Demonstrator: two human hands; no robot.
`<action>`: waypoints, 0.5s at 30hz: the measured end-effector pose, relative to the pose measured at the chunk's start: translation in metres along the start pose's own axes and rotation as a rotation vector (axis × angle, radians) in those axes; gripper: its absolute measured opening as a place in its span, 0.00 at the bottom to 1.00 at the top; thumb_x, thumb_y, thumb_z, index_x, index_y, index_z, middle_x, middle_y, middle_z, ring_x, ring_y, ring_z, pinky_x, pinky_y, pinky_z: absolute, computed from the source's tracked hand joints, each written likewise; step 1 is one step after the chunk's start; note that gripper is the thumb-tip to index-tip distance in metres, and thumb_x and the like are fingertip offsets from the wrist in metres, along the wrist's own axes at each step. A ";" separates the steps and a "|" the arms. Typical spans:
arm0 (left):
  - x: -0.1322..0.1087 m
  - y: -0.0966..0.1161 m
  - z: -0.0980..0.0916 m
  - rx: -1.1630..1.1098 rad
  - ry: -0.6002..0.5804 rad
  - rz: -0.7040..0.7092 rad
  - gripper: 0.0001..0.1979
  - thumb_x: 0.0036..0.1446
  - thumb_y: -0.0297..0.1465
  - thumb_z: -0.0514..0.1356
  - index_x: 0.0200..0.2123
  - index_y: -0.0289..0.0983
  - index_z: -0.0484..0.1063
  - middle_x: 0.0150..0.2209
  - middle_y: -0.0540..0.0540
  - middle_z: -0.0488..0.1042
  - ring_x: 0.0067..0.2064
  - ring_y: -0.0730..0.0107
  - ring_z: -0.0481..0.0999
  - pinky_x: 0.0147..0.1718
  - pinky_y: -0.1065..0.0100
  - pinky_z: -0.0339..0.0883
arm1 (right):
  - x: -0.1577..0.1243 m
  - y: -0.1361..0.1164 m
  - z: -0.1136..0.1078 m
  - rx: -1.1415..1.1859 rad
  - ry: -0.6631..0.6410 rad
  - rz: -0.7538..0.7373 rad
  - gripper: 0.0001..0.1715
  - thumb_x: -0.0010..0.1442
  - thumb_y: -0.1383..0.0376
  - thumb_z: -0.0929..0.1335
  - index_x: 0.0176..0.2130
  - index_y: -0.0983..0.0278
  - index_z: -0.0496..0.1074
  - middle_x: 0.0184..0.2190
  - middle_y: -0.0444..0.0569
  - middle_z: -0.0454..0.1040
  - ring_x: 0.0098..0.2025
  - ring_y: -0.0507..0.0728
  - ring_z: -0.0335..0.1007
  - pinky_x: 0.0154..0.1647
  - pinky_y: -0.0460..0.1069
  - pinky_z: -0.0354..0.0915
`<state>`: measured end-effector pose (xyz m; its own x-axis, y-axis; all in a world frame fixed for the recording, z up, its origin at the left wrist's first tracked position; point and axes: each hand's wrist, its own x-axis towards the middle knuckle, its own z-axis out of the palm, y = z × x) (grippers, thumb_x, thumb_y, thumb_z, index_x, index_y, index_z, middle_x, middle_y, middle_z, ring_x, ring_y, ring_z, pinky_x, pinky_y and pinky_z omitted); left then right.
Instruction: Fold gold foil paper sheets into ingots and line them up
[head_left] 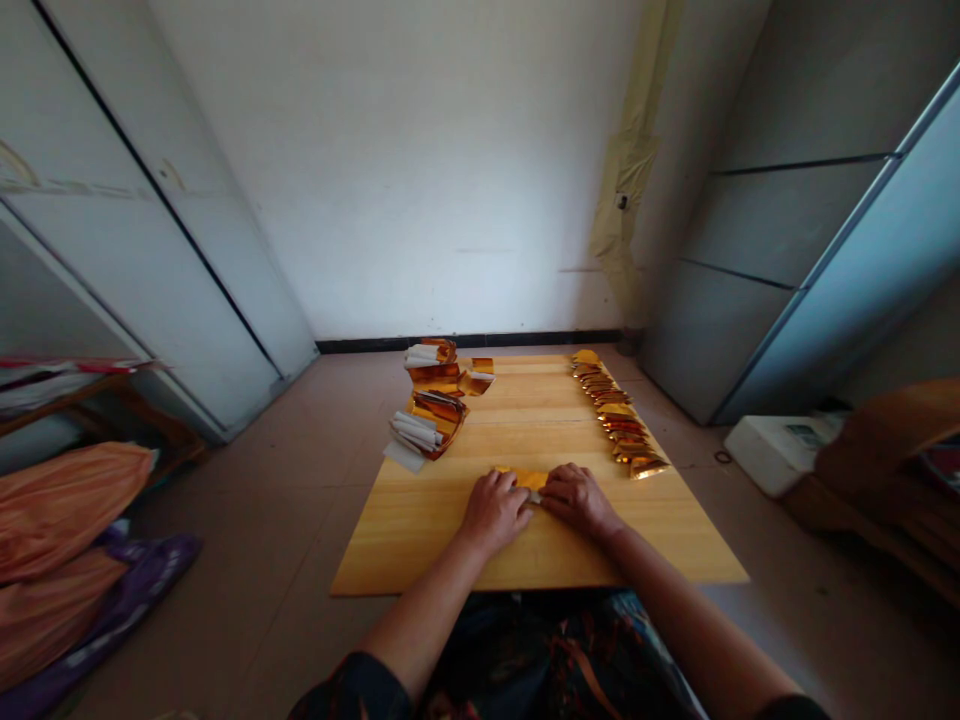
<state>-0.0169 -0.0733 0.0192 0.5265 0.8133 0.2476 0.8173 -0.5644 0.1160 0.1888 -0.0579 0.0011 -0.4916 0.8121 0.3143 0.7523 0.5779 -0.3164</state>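
Note:
A sheet of gold foil paper (pixel 525 478) lies near the front middle of the wooden board, its near edge turned up to show a pale underside. My left hand (pixel 495 508) has its fingers closed on the left part of that sheet. On the right part, the fingers of my right hand (pixel 579 500) press down in the same way. Both hands rest low on the board, a small gap between them. Loose stacks of gold and white paper (pixel 431 425) lie at the board's left. A row of folded gold paper pieces (pixel 619 420) runs along its right side.
The wooden board (pixel 420 540) stands before me, with a white wall (pixel 450 200) beyond it. A grey cabinet (pixel 750 200) stands at right, near a white box (pixel 772 450). Orange cloth bundles (pixel 67 510) lie on the left.

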 end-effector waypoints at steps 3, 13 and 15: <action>0.000 0.003 0.002 0.013 0.023 -0.025 0.09 0.57 0.37 0.58 0.38 0.43 0.75 0.41 0.45 0.71 0.45 0.60 0.66 0.42 0.60 0.61 | 0.002 0.002 -0.001 0.029 0.000 0.009 0.12 0.61 0.57 0.65 0.36 0.56 0.78 0.37 0.48 0.74 0.41 0.55 0.65 0.43 0.51 0.56; -0.002 0.005 0.009 -0.011 0.084 -0.070 0.10 0.59 0.33 0.54 0.38 0.44 0.76 0.42 0.44 0.72 0.45 0.60 0.67 0.43 0.59 0.58 | -0.001 0.007 -0.004 0.095 -0.029 0.017 0.09 0.59 0.62 0.66 0.36 0.56 0.78 0.39 0.47 0.74 0.42 0.55 0.66 0.44 0.51 0.57; -0.005 0.005 0.008 -0.009 0.085 -0.056 0.10 0.58 0.32 0.55 0.40 0.44 0.75 0.43 0.44 0.72 0.45 0.59 0.67 0.43 0.58 0.58 | 0.001 0.006 -0.002 0.099 -0.034 0.043 0.09 0.60 0.62 0.66 0.34 0.57 0.78 0.38 0.47 0.74 0.41 0.55 0.66 0.44 0.50 0.57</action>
<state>-0.0134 -0.0795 0.0112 0.4581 0.8287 0.3215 0.8424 -0.5202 0.1404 0.1933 -0.0538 0.0020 -0.4757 0.8377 0.2682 0.7271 0.5461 -0.4161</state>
